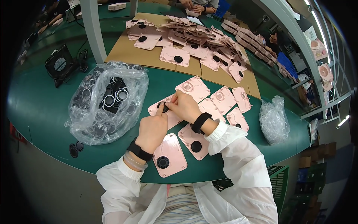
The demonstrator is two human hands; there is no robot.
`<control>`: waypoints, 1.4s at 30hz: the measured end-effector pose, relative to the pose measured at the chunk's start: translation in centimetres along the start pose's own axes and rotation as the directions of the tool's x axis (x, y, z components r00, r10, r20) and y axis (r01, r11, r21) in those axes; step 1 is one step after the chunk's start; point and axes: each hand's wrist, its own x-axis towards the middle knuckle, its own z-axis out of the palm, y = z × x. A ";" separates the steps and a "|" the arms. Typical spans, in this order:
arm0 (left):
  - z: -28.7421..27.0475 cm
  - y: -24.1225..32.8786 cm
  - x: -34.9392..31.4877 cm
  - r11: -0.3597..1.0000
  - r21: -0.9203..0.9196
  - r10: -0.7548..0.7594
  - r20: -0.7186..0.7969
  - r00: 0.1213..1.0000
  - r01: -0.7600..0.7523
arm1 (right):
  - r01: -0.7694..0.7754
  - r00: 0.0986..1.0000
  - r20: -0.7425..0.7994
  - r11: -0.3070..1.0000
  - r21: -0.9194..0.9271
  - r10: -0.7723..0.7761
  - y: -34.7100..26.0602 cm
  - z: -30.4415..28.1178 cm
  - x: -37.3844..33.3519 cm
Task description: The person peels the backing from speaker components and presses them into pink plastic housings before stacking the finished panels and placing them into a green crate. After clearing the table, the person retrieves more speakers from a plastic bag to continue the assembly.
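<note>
My left hand (pixel 151 129) points its index finger down onto a black ring (pixel 165 108) set in a flat pink plastic cover (pixel 173 120). Its other fingers are curled. At the far side of the same ring, my right hand (pixel 185 107) is closed, thumb and fingertips pinched at its edge. Both hands partly hide the ring and the cover. Nearer me lie two more pink covers, one with a black ring (pixel 163 162) and one with a black disc (pixel 195 146). Further pink covers (pixel 223 100) lie right of my right hand, some without a black part showing.
A clear plastic bag (pixel 84 123) of black rings stands at left, with loose black discs (pixel 73 151) before it. Pink covers (pixel 194 37) pile on cardboard (pixel 126 52) behind. A crumpled plastic bag (pixel 274 119) lies right; a black fan (pixel 60 64) far left. Another person's hands (pixel 192 6) work opposite.
</note>
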 end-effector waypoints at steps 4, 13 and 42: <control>0.4 0.4 0.0 0.998 -0.043 -0.057 -0.036 0.998 0.056 | 0.023 0.999 -0.042 0.995 -0.093 -0.027 -0.1 0.7 -0.1; 0.6 0.7 -0.3 0.999 0.014 -0.039 -0.009 0.999 0.039 | -0.044 0.999 -0.011 0.999 -0.021 0.044 -0.8 0.7 -0.2; -7.0 8.2 -3.5 -0.100 -0.995 -0.215 0.031 0.976 0.010 | 0.190 0.955 0.109 0.855 0.482 -0.274 -2.3 -8.0 -13.6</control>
